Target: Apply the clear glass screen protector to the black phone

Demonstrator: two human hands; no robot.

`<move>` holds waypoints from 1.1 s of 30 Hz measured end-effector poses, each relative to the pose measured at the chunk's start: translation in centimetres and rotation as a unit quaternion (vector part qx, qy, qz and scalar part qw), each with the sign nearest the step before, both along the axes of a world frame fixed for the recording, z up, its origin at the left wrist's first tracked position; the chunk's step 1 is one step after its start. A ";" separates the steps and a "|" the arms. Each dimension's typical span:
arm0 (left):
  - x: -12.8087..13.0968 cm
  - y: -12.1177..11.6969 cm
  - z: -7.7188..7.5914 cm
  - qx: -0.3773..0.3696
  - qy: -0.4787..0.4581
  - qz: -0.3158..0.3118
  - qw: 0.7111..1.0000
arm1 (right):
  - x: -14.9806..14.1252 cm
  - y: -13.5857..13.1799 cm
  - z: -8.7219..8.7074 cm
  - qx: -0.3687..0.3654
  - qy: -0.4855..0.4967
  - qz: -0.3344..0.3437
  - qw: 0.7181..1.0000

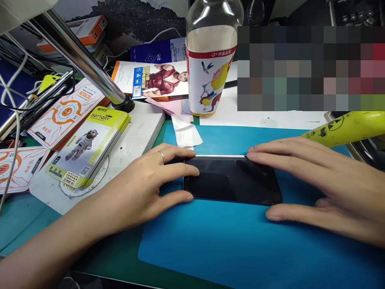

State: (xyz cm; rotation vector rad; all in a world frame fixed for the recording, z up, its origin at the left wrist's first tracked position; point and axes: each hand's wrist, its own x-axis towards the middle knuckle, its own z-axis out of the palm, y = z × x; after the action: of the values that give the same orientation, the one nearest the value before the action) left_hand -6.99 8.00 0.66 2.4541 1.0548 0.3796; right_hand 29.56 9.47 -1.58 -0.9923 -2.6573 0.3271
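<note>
A smartphone (pixel 231 180) with a dark, glossy screen lies flat on the blue mat (pixel 210 237), its long side running left to right. My left hand (pixel 150 180), with a ring on one finger, grips its left end: thumb at the near edge, one fingertip on the screen, another at the far edge. At the right end, my right hand (pixel 321 180) spans the smartphone, fingertips on the far edge and thumb against the near right corner. The smartphone's underside is hidden.
Beyond the smartphone stand a clear bottle (pixel 207 72) and a crumpled white tissue (pixel 185 132). Left are a yellow battery box (pixel 90 144), orange-white screen boxes (pixel 69 108) and a metal lamp post (pixel 87 56). A yellow tube-shaped object (pixel 349 126) lies behind my right hand. The upper right is pixelated.
</note>
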 end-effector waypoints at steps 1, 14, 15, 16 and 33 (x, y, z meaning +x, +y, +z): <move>0.0 0.0 0.0 0.000 -0.001 0.000 1.000 | 0.0 0.0 0.1 -0.001 0.004 -0.009 1.000; -0.1 0.0 0.1 -0.007 0.006 -0.002 1.000 | 0.5 0.4 1.2 0.003 -0.019 0.005 1.000; -0.1 0.0 0.1 -0.005 0.006 -0.001 1.000 | 0.5 0.4 1.2 0.000 -0.016 0.006 1.000; 0.0 0.0 0.2 -0.003 0.006 0.000 1.000 | 0.5 0.4 1.2 -0.003 -0.011 0.006 1.000; 0.0 0.1 0.3 -0.002 0.004 -0.006 1.000 | 0.6 0.3 1.1 -0.010 -0.006 0.000 1.000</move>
State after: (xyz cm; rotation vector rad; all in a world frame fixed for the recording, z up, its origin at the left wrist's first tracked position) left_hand -6.94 8.07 0.94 2.4580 1.0427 0.3640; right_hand 30.11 9.76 -0.53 -1.0036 -2.6686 0.3485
